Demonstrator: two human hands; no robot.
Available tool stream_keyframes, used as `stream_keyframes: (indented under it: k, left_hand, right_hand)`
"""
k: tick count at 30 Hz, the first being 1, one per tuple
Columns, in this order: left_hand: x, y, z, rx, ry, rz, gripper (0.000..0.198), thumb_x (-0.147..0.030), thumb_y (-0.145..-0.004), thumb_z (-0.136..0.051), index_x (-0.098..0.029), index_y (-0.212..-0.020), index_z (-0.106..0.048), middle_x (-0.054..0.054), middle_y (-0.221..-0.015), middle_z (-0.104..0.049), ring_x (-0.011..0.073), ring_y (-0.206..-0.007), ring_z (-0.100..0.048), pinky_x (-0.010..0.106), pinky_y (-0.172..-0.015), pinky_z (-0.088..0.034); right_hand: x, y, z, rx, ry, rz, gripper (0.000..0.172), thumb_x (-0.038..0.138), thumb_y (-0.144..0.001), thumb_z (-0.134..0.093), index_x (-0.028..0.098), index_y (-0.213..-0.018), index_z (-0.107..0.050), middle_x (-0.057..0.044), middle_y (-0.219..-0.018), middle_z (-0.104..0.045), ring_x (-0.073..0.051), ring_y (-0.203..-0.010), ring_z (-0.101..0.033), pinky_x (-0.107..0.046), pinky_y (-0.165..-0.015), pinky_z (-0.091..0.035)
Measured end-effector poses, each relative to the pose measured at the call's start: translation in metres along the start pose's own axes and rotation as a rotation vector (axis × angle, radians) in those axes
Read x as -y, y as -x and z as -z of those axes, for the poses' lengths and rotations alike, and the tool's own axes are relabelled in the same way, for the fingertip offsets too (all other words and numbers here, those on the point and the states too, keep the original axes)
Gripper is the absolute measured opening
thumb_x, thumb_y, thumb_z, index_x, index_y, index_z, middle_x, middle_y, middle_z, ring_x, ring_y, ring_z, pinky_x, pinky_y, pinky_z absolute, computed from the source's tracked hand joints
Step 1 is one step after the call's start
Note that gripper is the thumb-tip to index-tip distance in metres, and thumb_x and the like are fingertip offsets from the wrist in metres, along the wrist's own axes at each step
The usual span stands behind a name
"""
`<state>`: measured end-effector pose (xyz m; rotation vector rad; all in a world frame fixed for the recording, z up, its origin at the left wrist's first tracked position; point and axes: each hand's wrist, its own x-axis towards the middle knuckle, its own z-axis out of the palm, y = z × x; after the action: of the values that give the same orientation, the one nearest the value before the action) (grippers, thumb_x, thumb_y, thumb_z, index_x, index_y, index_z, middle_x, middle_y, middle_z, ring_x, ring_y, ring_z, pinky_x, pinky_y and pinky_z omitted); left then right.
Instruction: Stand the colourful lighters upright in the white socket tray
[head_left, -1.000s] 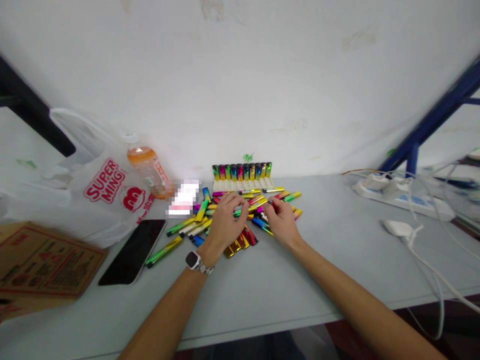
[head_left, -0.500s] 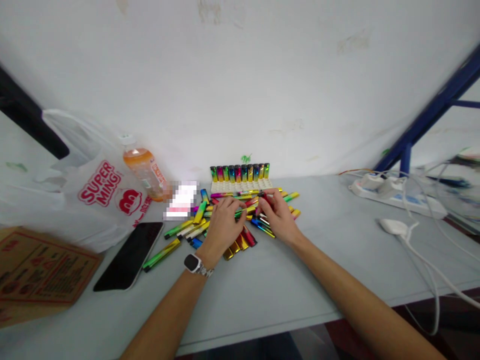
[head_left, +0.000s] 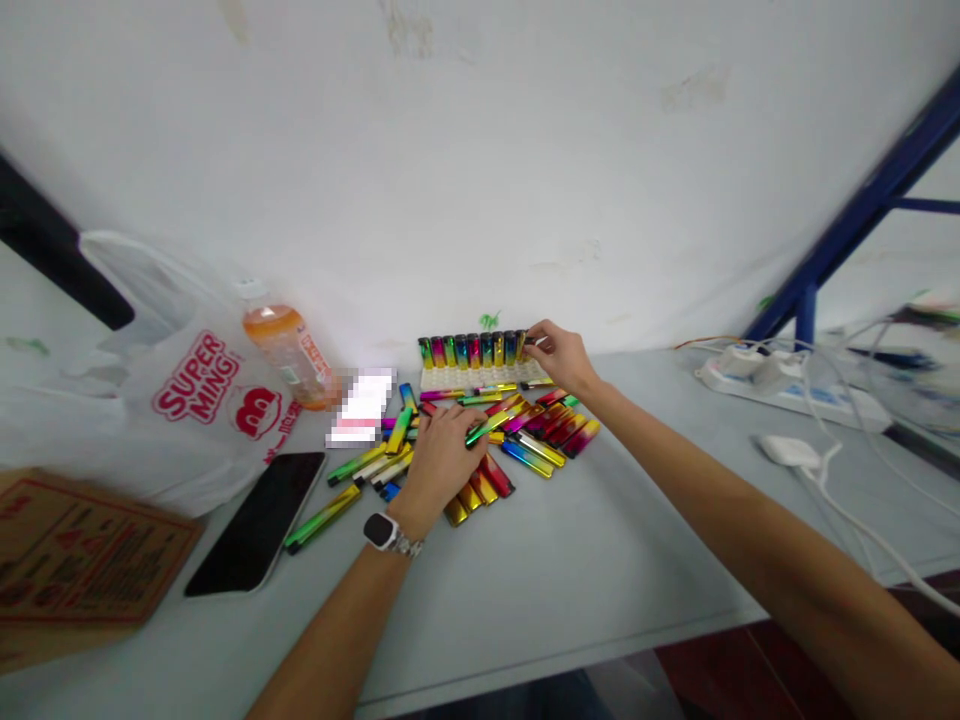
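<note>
Several shiny lighters in metallic rainbow colours stand upright in a row (head_left: 472,350) at the back of a white tray with holes (head_left: 480,378). At the row's right end, my right hand (head_left: 561,355) pinches a lighter by its dark top; my fingers partly hide it. My left hand (head_left: 448,450), a watch on its wrist, rests over the pile and has a green-and-gold lighter (head_left: 496,419) at its fingertips. Around it lie many loose lighters (head_left: 531,458) in red, gold, blue and green, some covered by the hand.
On the left are a black phone (head_left: 259,522), a cardboard box (head_left: 82,560), a white plastic bag (head_left: 150,430) and an orange drink bottle (head_left: 289,350). A power strip (head_left: 795,388) with white cables lies on the right. A wall rises behind the tray.
My right hand has moved from the pile up and back to the right end of the standing row. My left hand stays over the pile; the green-and-gold lighter at its fingers now shows more.
</note>
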<state>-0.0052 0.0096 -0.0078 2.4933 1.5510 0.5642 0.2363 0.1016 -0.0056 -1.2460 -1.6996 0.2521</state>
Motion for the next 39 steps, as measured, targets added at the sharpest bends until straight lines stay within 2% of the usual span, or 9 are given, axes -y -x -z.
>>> stream_keyframes:
  k: [9, 12, 15, 20, 26, 30, 34, 36, 39]
  left_hand:
    - [0.002, -0.002, 0.001, 0.021, 0.081, -0.010, 0.024, -0.023, -0.087, -0.064, -0.023, -0.110, -0.069, 0.007, -0.111, -0.069, 0.0299, -0.111, -0.060, 0.045, -0.096, -0.043]
    - [0.003, -0.003, 0.000, 0.033, 0.106, -0.014, 0.023, -0.022, -0.087, -0.064, -0.020, -0.110, -0.069, 0.009, -0.110, -0.069, 0.0285, -0.107, -0.062, 0.043, -0.095, -0.046]
    - [0.005, -0.003, -0.003, 0.015, 0.131, -0.020, 0.020, -0.024, -0.091, -0.059, -0.018, -0.108, -0.069, 0.010, -0.107, -0.071, 0.0274, -0.100, -0.065, 0.041, -0.090, -0.049]
    - [0.008, -0.005, -0.009, -0.109, 0.273, -0.055, 0.025, -0.033, -0.094, -0.057, -0.017, -0.110, -0.069, 0.009, -0.100, -0.073, 0.0249, -0.091, -0.066, 0.038, -0.085, -0.051]
    - [0.006, -0.005, -0.007, -0.265, 0.489, -0.011, 0.026, -0.040, -0.091, -0.062, -0.017, -0.096, -0.070, 0.004, -0.080, -0.068, 0.0190, -0.075, -0.062, 0.032, -0.073, -0.050]
    - [0.004, -0.003, -0.005, -0.378, 0.580, -0.010, 0.025, -0.042, -0.092, -0.060, -0.018, -0.094, -0.067, 0.006, -0.091, -0.064, 0.0191, -0.084, -0.061, 0.031, -0.077, -0.049]
    - [-0.002, -0.001, -0.008, -0.368, 0.816, -0.041, 0.025, -0.042, -0.100, -0.047, -0.020, -0.103, -0.057, 0.005, -0.099, -0.065, 0.0174, -0.095, -0.062, 0.032, -0.090, -0.048]
    - [-0.006, 0.000, -0.011, -0.307, 0.977, -0.054, 0.025, -0.045, -0.101, -0.042, -0.022, -0.105, -0.051, 0.001, -0.085, -0.064, 0.0146, -0.081, -0.062, 0.030, -0.084, -0.049]
    - [-0.011, 0.002, -0.015, -0.249, 1.142, 0.005, 0.029, -0.051, -0.099, -0.043, -0.023, -0.104, -0.049, -0.006, -0.067, -0.051, 0.0109, -0.057, -0.051, 0.023, -0.062, -0.045]
  right_hand:
    - [-0.018, -0.020, -0.006, 0.135, -0.003, -0.013, 0.013, 0.017, -0.081, -0.064, 0.016, -0.093, -0.068, -0.003, -0.082, -0.071, -0.017, -0.073, -0.066, -0.031, -0.075, -0.054]
    - [-0.016, -0.021, -0.004, 0.087, 0.154, 0.019, 0.016, 0.022, -0.084, -0.064, 0.016, -0.095, -0.073, -0.007, -0.094, -0.066, -0.017, -0.078, -0.064, -0.033, -0.080, -0.052]
    - [-0.010, -0.014, -0.006, 0.035, 0.371, 0.049, 0.026, 0.031, -0.090, -0.060, 0.020, -0.108, -0.076, -0.010, -0.107, -0.057, -0.020, -0.086, -0.061, -0.034, -0.082, -0.050]
    - [0.000, 0.002, -0.010, 0.088, 0.614, 0.003, 0.043, 0.036, -0.098, -0.046, 0.027, -0.137, -0.062, -0.011, -0.108, -0.052, -0.022, -0.084, -0.059, -0.034, -0.078, -0.047]
    - [0.005, 0.014, -0.007, 0.188, 0.725, -0.013, 0.057, 0.034, -0.098, -0.045, 0.023, -0.153, -0.040, -0.015, -0.110, -0.051, -0.028, -0.097, -0.056, -0.039, -0.084, -0.045]
    - [0.021, 0.029, -0.013, 0.131, 0.617, -0.003, 0.063, 0.036, -0.095, -0.050, 0.018, -0.154, -0.035, -0.015, -0.110, -0.050, -0.030, -0.100, -0.055, -0.043, -0.087, -0.045]
    - [0.050, 0.048, -0.023, -0.038, 0.314, 0.037, 0.049, 0.036, -0.095, -0.049, 0.019, -0.141, -0.048, -0.013, -0.114, -0.052, -0.026, -0.095, -0.057, -0.042, -0.090, -0.047]
    - [0.066, 0.056, -0.029, -0.081, 0.179, 0.043, 0.042, 0.037, -0.095, -0.050, 0.020, -0.133, -0.053, -0.012, -0.112, -0.054, -0.024, -0.094, -0.057, -0.040, -0.088, -0.047]
    - [0.083, 0.069, -0.037, -0.113, 0.003, 0.030, 0.033, 0.037, -0.096, -0.050, 0.020, -0.124, -0.056, -0.007, -0.099, -0.057, -0.020, -0.084, -0.056, -0.035, -0.079, -0.048]
